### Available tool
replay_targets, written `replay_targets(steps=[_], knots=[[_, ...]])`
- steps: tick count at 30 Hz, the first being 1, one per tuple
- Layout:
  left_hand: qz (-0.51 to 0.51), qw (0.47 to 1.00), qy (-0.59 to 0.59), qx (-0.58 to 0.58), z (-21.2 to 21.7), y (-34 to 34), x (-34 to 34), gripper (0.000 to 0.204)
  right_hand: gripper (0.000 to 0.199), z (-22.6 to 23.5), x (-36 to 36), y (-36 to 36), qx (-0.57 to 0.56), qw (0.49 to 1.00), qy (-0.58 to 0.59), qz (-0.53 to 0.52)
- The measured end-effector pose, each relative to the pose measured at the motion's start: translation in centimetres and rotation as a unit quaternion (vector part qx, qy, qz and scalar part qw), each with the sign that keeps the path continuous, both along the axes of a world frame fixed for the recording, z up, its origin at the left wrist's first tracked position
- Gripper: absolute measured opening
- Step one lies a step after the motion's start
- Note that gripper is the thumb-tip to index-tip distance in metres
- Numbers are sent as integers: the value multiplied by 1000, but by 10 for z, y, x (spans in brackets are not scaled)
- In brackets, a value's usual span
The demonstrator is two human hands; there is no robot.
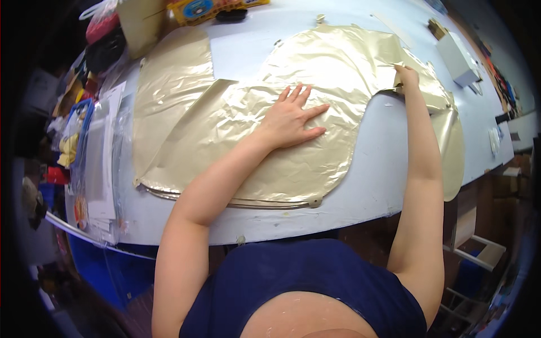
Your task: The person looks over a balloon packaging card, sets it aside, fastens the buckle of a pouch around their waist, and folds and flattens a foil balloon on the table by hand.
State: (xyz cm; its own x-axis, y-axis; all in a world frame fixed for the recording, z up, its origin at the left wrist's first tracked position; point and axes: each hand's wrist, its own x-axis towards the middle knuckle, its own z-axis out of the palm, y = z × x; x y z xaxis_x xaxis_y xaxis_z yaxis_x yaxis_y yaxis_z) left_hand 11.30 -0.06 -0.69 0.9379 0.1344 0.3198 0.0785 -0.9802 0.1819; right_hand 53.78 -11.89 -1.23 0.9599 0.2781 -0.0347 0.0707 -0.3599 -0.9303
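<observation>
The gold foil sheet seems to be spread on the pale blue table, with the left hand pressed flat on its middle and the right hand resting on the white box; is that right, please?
Not quite. The head view shows the right hand pinching the far edge of the gold foil sheet, not resting on the white box, which lies apart, further right. The left hand does lie flat on the sheet's middle, on the pale blue table.

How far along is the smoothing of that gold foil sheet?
The gold foil sheet already lies spread over the pale blue table. In hand: the left hand presses flat on its middle while the right hand pinches its far edge. Left: creases across it, and the right end hanging over the table edge.
</observation>
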Motion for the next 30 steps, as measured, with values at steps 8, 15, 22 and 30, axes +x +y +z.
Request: replay_targets(steps=[8,15,22,30], knots=[[1,1000,-18,3,-6,2,-7,59,21,102,-190,16,261,940,-132,174],[-13,989,-139,39,0,2,-8,51,32,83,-384,-28,83,791,-445,411],[31,985,-86,-147,8,-21,-78,37,49,45,-413,-27,73,721,-440,530],[66,989,-11,-129,15,-57,-194,25,50,28,-424,-35,-37,681,-491,542]])
